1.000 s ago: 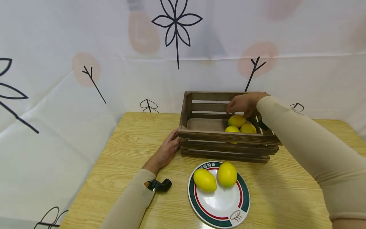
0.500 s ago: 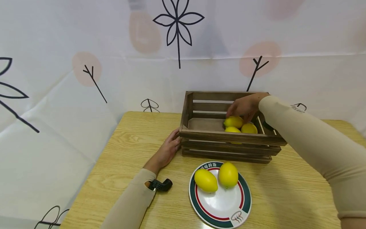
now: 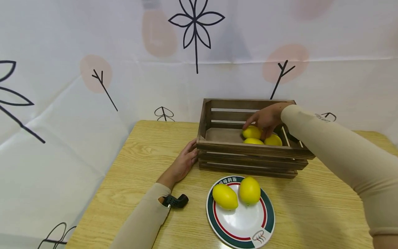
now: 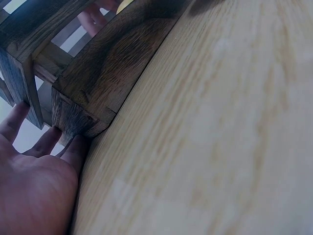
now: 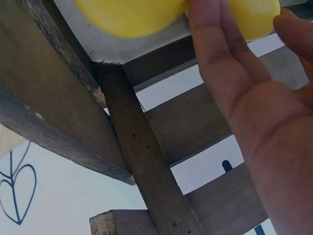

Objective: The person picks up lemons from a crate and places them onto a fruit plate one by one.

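My right hand (image 3: 267, 119) reaches down into a slatted wooden crate (image 3: 248, 148). Its thumb and fingers are around a yellow lemon (image 3: 251, 132), which is partly covered by the hand. In the right wrist view the thumb and fingers stand on either side of that lemon (image 5: 257, 17). Two more lemons lie near it in the crate, one at the front (image 3: 253, 141) and one to the right (image 3: 273, 140). At the crate's left end my left hand (image 3: 181, 164) rests with extended fingers, its fingertips touching the corner (image 4: 73, 115).
In front of the crate is a round white plate (image 3: 240, 228) with a green and red rim. It bears two lemons, one on the left (image 3: 225, 196) and one on the right (image 3: 250, 191). A patterned white cloth (image 3: 130, 41) hangs behind the wooden table (image 3: 149, 145).
My right hand has lowered from above the lemons until its fingers sit around the back one, which has shifted slightly left relative to the others. The left hand stays at the crate's corner.
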Demonstrator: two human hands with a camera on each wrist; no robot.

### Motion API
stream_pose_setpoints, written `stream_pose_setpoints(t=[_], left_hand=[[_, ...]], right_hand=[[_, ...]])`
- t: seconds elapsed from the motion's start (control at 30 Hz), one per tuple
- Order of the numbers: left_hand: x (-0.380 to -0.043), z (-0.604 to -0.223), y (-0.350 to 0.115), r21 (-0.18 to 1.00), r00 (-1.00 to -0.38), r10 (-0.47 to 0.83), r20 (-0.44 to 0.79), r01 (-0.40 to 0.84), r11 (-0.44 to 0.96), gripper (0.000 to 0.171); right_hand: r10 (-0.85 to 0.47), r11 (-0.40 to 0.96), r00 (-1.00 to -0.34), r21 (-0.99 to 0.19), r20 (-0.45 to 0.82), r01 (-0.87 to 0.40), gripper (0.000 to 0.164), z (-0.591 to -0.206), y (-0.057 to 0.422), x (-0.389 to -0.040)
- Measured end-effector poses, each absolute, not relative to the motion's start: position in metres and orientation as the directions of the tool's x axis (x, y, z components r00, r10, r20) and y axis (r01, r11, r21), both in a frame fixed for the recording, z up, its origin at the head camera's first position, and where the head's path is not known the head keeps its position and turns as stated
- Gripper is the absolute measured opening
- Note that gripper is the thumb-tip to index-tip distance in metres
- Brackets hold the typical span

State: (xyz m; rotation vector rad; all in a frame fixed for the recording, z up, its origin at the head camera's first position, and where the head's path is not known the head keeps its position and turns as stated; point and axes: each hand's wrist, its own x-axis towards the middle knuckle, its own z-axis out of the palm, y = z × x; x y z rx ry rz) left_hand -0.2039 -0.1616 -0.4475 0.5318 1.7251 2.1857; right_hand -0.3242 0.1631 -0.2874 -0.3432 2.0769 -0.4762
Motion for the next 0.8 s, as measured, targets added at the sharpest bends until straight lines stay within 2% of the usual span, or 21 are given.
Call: stream_pose_setpoints(t=[0.3, 0.5, 0.8], left_hand=[[-0.205, -0.448, -0.163, 0.972, -0.883, 0.458, 0.104, -0.007, -0.234, 0.061], [-0.204, -0.449, -0.163, 0.972, -0.885, 0.454, 0.1, -0.01, -0.234, 0.062], [-0.207, -0.451, -0.164, 0.974, -0.886, 0.453, 0.103, -0.002, -0.226, 0.063]], right_hand=[[-0.418, 0.897, -0.52, -0.431, -0.745, -0.102, 0.067, -0.289, 0.155, -0.325], [-0.423, 0.902, -0.548, -0.393, -0.722, -0.18, 0.063, -0.293, 0.15, -0.327], [-0.391, 0.918, -0.588, -0.344, -0.709, -0.196, 0.065, -0.299, 0.146, -0.332]])
